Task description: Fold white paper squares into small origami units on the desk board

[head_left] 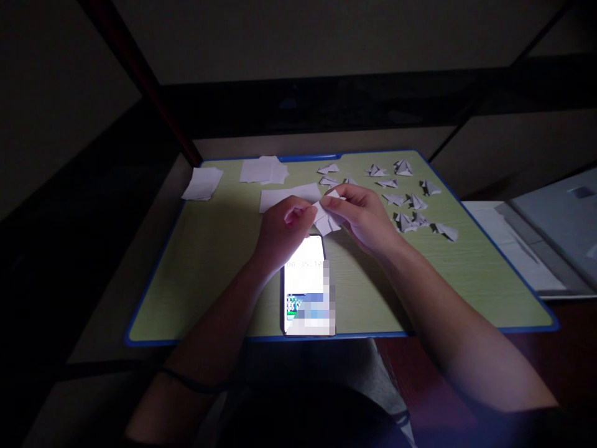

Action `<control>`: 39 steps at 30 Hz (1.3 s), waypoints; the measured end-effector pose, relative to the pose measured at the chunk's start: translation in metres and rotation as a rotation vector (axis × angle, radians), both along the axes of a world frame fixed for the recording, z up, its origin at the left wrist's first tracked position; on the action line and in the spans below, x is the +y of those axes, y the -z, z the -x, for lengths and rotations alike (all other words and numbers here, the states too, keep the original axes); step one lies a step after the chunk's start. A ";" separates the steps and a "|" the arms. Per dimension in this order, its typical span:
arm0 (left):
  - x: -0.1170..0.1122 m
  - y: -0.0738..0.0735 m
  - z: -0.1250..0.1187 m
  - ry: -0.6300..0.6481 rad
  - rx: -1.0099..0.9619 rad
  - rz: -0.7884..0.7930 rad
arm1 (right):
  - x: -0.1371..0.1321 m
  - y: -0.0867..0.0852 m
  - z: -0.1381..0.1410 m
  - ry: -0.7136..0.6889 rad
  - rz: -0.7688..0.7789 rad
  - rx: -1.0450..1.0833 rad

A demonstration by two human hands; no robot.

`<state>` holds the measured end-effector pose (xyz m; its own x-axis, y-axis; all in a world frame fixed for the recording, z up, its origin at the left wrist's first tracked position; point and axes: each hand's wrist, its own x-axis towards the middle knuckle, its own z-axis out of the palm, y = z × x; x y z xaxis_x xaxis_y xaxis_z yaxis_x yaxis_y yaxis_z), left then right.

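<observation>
Between my two hands, above the middle of a small green table, is a partly folded piece of white paper (328, 224). My left hand (285, 225) pinches its left edge with thumb and fingertips. The thumb of my right hand (362, 211) presses on its upper right part, with the fingers curled behind. Creases and a loose flap show on the paper's lower side. Just below the hands lies a lit phone (304, 286) showing a timer, part of its screen blurred. A flat white sheet (280, 198) lies behind my left hand.
Several small folded paper shapes (416, 201) are spread over the right rear of the green table (200, 280). Stacks of white paper (202, 184) lie at the left rear, with another stack (262, 170) near the back edge. A grey box-like object (559, 218) stands beyond the right edge.
</observation>
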<state>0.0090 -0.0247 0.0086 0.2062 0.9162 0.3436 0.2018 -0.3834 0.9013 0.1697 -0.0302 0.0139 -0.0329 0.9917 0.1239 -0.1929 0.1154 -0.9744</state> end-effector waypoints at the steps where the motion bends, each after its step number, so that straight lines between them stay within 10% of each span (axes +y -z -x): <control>1: 0.000 0.001 0.000 -0.001 -0.006 -0.002 | 0.000 0.000 0.000 -0.004 -0.003 -0.007; 21: 0.004 -0.001 0.001 -0.009 -0.067 0.039 | 0.000 0.005 -0.007 -0.039 -0.074 -0.246; 39: 0.010 0.004 0.002 -0.025 -0.107 0.070 | 0.005 0.000 -0.007 0.102 -0.070 -0.052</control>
